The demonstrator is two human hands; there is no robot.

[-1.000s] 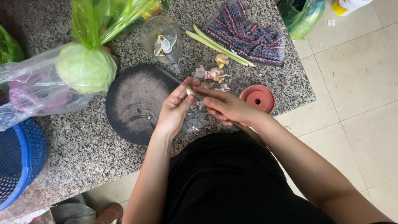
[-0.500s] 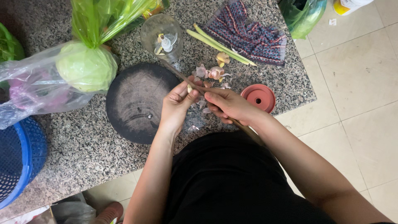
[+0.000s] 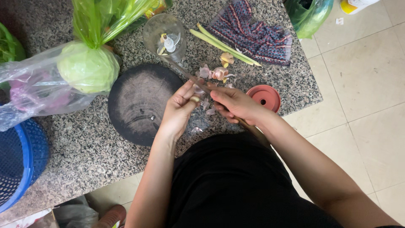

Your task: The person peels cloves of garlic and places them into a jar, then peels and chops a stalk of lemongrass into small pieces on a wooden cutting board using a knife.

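Seen from above, the left hand [image 3: 179, 110] is pinching a small pale garlic clove [image 3: 194, 99] between thumb and fingertips, just above the granite counter [image 3: 84, 156]. The right hand [image 3: 234, 104] is closing around the handle of a long knife [image 3: 198, 82], whose blade is running up and to the left past the clove. The clove is sitting between the two hands, beside the round dark cutting board [image 3: 141, 103]. Pinkish garlic skins [image 3: 215, 74] are lying just beyond the hands. A clear glass bowl [image 3: 164, 37], green stalks [image 3: 223, 44], a patterned cloth [image 3: 253, 36] and a small red lid [image 3: 265, 97] are resting nearby. A bagged cabbage [image 3: 87, 67] and a blue basket [image 3: 21, 156] are lying to the left.
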